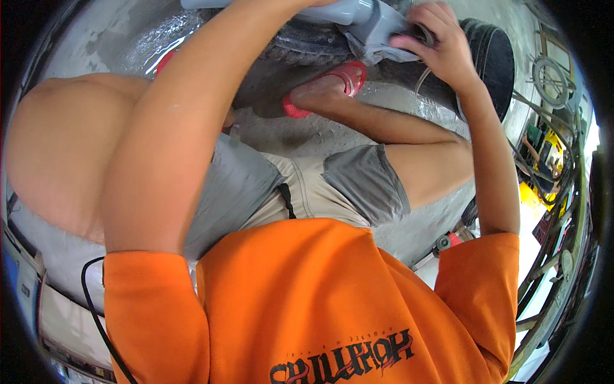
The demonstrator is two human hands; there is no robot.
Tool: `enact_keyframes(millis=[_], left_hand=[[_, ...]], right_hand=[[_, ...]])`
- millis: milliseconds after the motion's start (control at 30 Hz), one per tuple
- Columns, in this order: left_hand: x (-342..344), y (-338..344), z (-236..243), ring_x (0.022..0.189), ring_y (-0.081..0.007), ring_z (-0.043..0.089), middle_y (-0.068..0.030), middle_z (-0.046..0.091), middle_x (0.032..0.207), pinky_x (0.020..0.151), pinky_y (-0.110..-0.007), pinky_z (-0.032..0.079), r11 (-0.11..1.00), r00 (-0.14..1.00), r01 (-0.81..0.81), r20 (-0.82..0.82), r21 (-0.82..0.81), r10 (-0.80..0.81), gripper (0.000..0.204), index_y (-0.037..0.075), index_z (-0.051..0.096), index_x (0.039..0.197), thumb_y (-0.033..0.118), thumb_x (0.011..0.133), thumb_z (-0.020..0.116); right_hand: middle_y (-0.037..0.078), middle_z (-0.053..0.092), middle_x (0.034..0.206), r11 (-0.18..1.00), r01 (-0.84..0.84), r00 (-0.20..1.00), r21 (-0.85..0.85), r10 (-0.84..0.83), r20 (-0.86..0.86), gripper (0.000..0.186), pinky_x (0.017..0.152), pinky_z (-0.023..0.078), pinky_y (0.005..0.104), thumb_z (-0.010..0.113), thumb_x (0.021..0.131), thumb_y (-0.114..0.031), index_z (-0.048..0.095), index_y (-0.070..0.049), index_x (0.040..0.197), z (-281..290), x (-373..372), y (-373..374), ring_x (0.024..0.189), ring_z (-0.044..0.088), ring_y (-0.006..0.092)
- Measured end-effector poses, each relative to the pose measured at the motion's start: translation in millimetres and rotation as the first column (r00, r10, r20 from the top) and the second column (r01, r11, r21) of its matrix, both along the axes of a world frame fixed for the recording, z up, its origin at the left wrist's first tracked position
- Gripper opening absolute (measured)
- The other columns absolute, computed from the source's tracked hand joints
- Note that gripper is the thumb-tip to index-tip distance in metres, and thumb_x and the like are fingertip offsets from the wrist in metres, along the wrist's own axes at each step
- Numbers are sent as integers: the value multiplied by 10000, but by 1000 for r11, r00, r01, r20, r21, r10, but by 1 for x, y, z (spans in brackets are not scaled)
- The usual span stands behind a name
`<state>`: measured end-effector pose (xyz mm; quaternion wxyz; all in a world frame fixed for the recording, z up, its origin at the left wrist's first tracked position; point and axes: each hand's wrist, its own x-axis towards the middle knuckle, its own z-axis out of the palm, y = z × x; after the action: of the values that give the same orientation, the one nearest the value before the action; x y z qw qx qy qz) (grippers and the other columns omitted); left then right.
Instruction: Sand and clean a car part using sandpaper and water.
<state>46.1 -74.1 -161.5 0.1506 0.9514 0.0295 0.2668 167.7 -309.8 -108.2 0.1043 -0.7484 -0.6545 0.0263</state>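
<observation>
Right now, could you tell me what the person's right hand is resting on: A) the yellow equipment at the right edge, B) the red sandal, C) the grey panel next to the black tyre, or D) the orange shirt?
C: the right hand lies with its fingers on the grey panel beside the black tyre, well above the red sandal on the wet floor.

The wet grey concrete floor [332,131] carries everything. On it, near twelve o'clock, rests a foot in a red plastic sandal [329,86]; a second red sandal [165,61] shows partly at eleven o'clock. A black rubber tyre [492,57] stands at one o'clock. A small red-and-grey tool [448,241] lies around four o'clock.
</observation>
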Motion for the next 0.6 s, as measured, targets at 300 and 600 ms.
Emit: enact_keyframes(millis=[300, 600], left_hand=[[0, 2, 3, 1255, -323, 556, -165, 662, 1216, 1136, -531, 353, 1000, 999, 15, 39, -19, -14, 333, 106, 773, 1086, 319, 945, 559], [4, 2, -1, 1252, -327, 564, -167, 667, 1228, 1148, -520, 349, 1000, 1000, -11, 13, 4, 11, 335, 113, 781, 1084, 325, 933, 570]], right_hand=[[103, 613, 993, 994, -105, 991, -20, 103, -86, 413, 840, 464, 446, 911, 685, -290, 617, -75, 880, 19, -11, 18, 932, 567, 355], [107, 611, 966, 987, -156, 987, -42, 158, 30, 283, 819, 460, 435, 827, 704, -113, 597, -65, 862, 19, 1, 5, 912, 566, 355]])
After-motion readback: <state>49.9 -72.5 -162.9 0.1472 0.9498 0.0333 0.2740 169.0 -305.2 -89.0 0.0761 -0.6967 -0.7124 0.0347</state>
